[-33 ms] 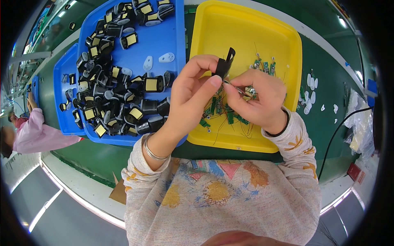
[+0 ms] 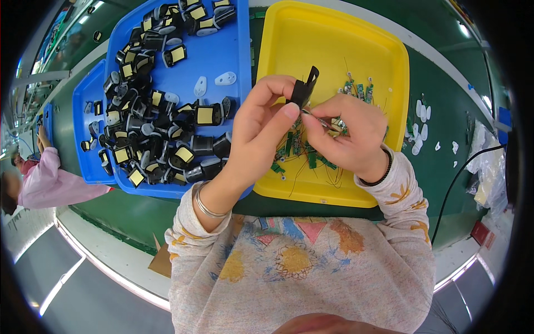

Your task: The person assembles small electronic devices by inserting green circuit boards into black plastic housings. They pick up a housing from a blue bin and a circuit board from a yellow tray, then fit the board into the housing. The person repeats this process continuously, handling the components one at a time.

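Observation:
Over the yellow tray (image 2: 392,167), my left hand (image 2: 253,125) pinches a black plastic housing (image 2: 303,92), with its open, looped end pointing up and away. My right hand (image 2: 356,131) is closed on a thin greyish piece (image 2: 328,125), whose kind I cannot make out. The tip of that piece meets the housing's lower end, beside my left thumb. Beneath my hands, several small green circuit boards (image 2: 311,158) with thin wires lie in the tray, partly hidden by my fingers.
To the left, a blue tray (image 2: 217,53) holds many black housings (image 2: 178,53) with cream pads, plus loose grey oval pieces (image 2: 225,78). White pieces (image 2: 424,132) and a clear plastic bag (image 2: 489,167) lie on the right, near a black cable (image 2: 453,181). A person in pink (image 2: 55,178) works far left.

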Motion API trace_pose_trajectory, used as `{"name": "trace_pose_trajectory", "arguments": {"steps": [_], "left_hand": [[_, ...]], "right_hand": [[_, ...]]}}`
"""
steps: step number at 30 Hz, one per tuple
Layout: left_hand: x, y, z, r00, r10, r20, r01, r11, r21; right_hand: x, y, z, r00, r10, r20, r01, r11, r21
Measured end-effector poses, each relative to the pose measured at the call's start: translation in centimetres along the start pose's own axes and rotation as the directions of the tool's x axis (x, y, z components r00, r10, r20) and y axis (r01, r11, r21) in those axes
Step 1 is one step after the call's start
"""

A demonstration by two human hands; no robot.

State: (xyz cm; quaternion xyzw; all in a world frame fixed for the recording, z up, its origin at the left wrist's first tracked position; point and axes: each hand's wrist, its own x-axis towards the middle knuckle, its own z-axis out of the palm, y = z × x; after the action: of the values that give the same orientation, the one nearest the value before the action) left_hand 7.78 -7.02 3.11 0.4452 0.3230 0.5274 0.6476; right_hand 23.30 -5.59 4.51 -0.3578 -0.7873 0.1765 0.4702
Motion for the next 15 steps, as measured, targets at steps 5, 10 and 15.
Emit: {"name": "trace_pose_trajectory", "arguments": {"steps": [5,10,15], "left_hand": [[-0.22,-0.17,0.08,0.999,0.021,0.035,-0.022,1.0,0.023],[-0.31,-0.05,0.09,1.0,0.016,0.026,-0.015,1.0,-0.009],[0.15,0.08,0.01,1.0,0.006,0.019,-0.005,1.0,-0.03]], "right_hand": [[-0.04,0.04,0.08,0.998,-0.05,0.043,0.051,0.998,-0.021],[-0.14,0.24,0.01,0.996,0.026,0.088,-0.03,0.998,0.048],[-0.25,0.3,-0.16,0.943,0.312,0.118,-0.333,0.908,0.256]]}}
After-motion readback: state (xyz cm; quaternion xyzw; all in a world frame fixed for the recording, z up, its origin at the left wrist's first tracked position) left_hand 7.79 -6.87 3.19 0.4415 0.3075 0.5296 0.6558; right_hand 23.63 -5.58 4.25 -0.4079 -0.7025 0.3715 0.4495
